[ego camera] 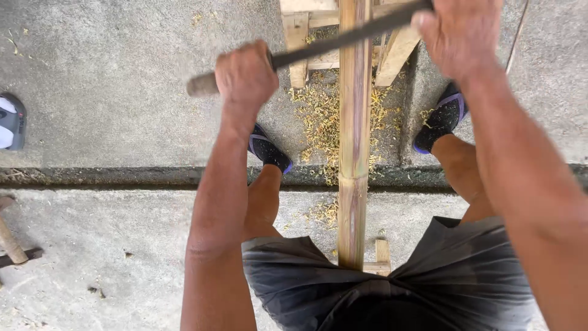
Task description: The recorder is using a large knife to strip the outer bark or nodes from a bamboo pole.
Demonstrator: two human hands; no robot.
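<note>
Bamboo (354, 141) ran lengthwise between the person's legs, a long pale pole resting on a wooden frame (300, 37) at the far end and another wooden support (381, 257) near the lap, so that it sat steady at working height. Across it lay a dark two-handled blade (331, 44), held crosswise. The left hand (245, 76) was clenched around the near, lighter handle end; the right hand (460, 34) was clenched on the other end, its grip partly cut off by the top edge. With one fist on each side of the pole, the blade could bear evenly on the bamboo's upper face. Yellowish shavings (321, 116) lay scattered on the concrete floor (110, 79) beneath, between two dark shoes planted wide. A wooden-handled tool (9, 239) lay well apart, at the left edge.
</note>
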